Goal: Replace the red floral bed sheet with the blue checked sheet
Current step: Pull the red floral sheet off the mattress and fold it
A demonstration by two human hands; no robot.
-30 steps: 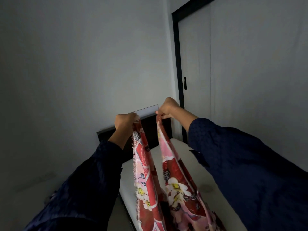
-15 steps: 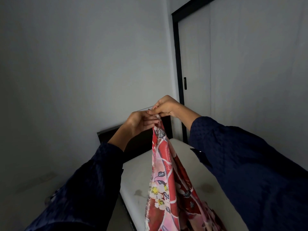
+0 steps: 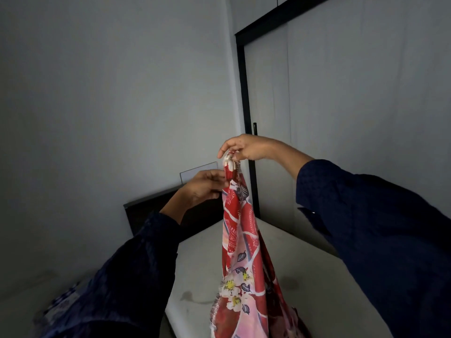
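A dim room with a grey wall [image 3: 109, 93] and a dark-framed door [image 3: 266, 118] behind a bed whose bare mattress [image 3: 200, 259] meets a dark headboard [image 3: 146, 213]. The red floral sheet [image 3: 240, 230] hangs gathered above the mattress. The right hand [image 3: 246, 147] pinches its bunched top; the left hand [image 3: 205, 189] pinches the fabric's edge just below.

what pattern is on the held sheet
The sheet is red and pink with white flowers and dark leaves; head view.

right hand [image 3: 246, 147] raised | left hand [image 3: 203, 187] now lower | sheet [image 3: 240, 228] corners joined
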